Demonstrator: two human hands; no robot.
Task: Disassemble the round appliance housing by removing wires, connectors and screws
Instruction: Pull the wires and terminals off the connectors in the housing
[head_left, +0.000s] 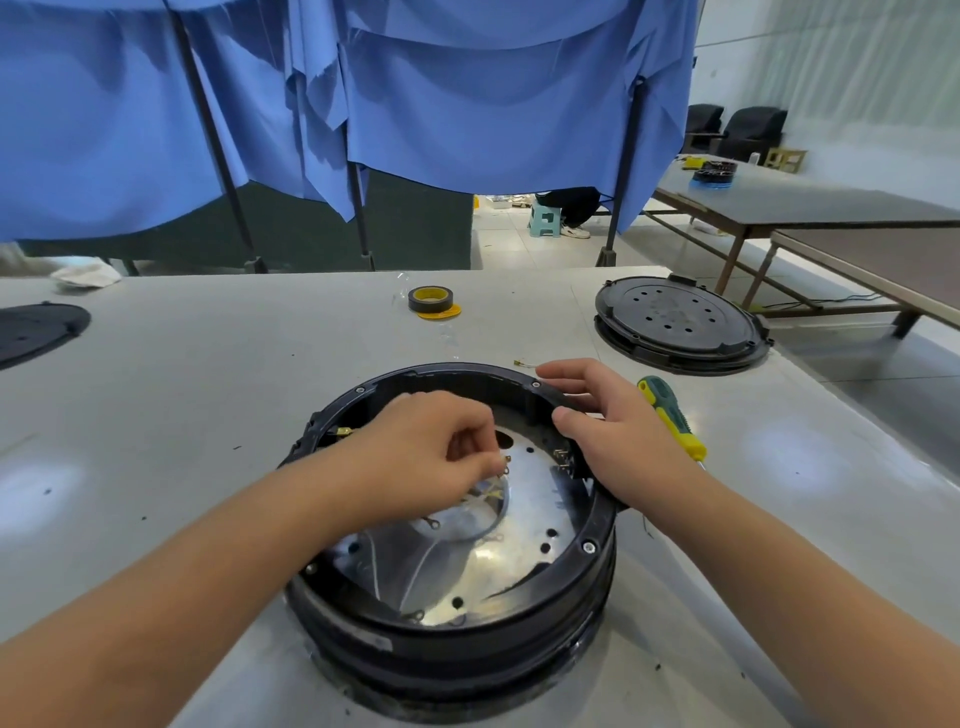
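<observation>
Housing (457, 629), round and black, sits open on the near surface (208, 395), steadied at its right rim by the right hand (618, 431) while the left hand (431, 452) pinches a wire terminal (503, 466) inside, apparently mid wire-removal; next, ease it free.

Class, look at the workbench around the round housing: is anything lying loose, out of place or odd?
One small wire with a brass terminal lies loose on the table, just beyond the housing rim by the right hand. The screwdriver lies beside it. Nothing looks spilled or broken.
</observation>
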